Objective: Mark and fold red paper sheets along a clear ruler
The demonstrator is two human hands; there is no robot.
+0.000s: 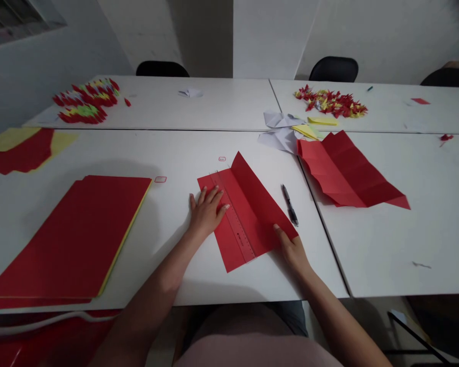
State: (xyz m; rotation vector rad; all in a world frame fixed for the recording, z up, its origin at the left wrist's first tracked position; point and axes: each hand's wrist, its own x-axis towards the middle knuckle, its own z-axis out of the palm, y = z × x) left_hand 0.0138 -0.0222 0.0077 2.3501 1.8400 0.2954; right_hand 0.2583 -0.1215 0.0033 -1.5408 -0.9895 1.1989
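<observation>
A sheet of red paper (231, 244) lies on the white table (168, 153) in front of me, with a long flap (258, 199) folded up and standing along it. A transparent red ruler (235, 216) rests lengthwise on the sheet. My left hand (208, 211) lies flat on the sheet, fingertips against the ruler's edge. My right hand (292, 250) has its thumb over the sheet's lower right edge and seems to pinch it. A black pen (289, 205) lies just beyond the paper's right side.
A thick stack of red paper (69, 239) with yellow beneath lies to my left. A creased red sheet (348, 171) lies to the right. White and yellow scraps (281, 132) sit at the table join. Several small folded paper cranes (86, 101) lie in piles (329, 101) on the far tables.
</observation>
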